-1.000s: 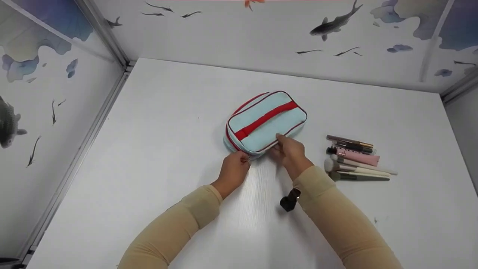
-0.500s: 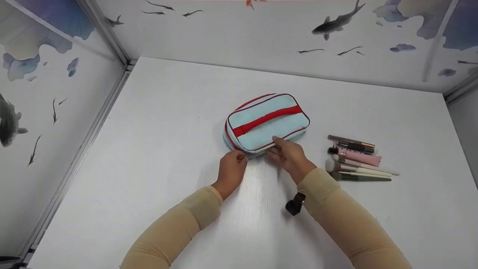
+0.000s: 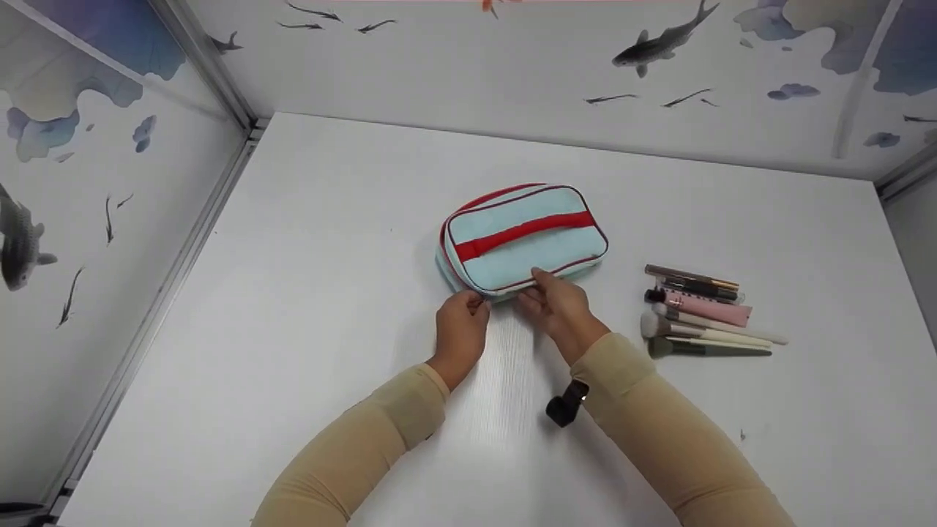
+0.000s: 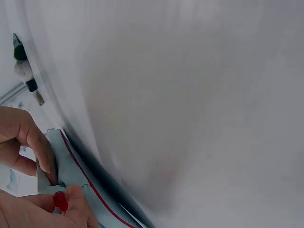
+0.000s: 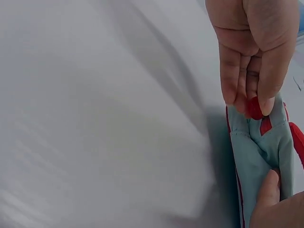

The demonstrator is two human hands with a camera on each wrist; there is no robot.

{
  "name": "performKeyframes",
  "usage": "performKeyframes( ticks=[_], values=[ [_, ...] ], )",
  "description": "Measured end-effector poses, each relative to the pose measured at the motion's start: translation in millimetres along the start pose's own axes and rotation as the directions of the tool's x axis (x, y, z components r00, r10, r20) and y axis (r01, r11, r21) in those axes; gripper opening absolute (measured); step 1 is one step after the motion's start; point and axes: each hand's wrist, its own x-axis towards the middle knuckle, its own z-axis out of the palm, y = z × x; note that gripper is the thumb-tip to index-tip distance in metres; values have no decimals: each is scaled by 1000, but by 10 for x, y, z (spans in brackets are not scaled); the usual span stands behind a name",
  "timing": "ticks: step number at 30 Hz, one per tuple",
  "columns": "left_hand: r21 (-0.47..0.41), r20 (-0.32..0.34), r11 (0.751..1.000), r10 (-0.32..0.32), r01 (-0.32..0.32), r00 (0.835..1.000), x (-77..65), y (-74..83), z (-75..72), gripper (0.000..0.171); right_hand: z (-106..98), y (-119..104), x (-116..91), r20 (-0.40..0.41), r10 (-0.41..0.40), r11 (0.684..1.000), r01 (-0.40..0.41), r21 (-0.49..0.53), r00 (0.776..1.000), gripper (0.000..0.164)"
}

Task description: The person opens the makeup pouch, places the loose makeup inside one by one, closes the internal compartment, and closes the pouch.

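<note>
Wall panels (image 3: 439,80) printed with fish stand around the white tabletop (image 3: 329,219) I am working on. Near the middle of it sits a pale blue cosmetic pouch (image 3: 538,249), handle panel upward, with dark red piping round the panel's edge and a red strap handle (image 3: 527,230) across the top. Both my hands are at its near side. My left hand (image 3: 461,329) is at the near left corner, and my right hand (image 3: 567,311) is just beside it, thumb on the upper edge and fingers below, holding the pouch narrowly by its cloth. Well apart from the pouch, off to my right, a loose row of make-up things lies flat: a dark green brush (image 3: 714,351), paler white-headed brushes (image 3: 692,333), a pink squeeze tube (image 3: 706,308), and slim pencil-like sticks (image 3: 692,277) whose exact kind I cannot tell. Smallest is the red pull (image 5: 254,109) that my left fingertips pinch, close together, by a puckered fold in the pouch's side. I judge the step in hand to be working the zip by that pull, though I cannot tell which way it is meant to run. The next move, I think, calls for my right hand to keep the cloth taut while the left draws the pull smoothly along the seam without catching fabric.
</note>
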Motion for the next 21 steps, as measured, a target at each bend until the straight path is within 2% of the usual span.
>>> performKeyframes(
  ticks=[4, 10, 21],
  values=[
    [-31, -35, 1000, 1, -2, 999, -13, 0, 42, 12, 55, 24, -18, -19, 14, 998, -13, 61, 1000, 26],
    [-25, -19, 999, 29, -29, 999, -54, 10, 93, 13, 121, 56, -43, -34, 12, 996, -9, 94, 999, 26],
    [5, 42, 1000, 10, -10, 999, -39, -31, 31, 12, 72, 59, -62, -8, -27, 1000, 27, -13, 1000, 27]
  ],
)
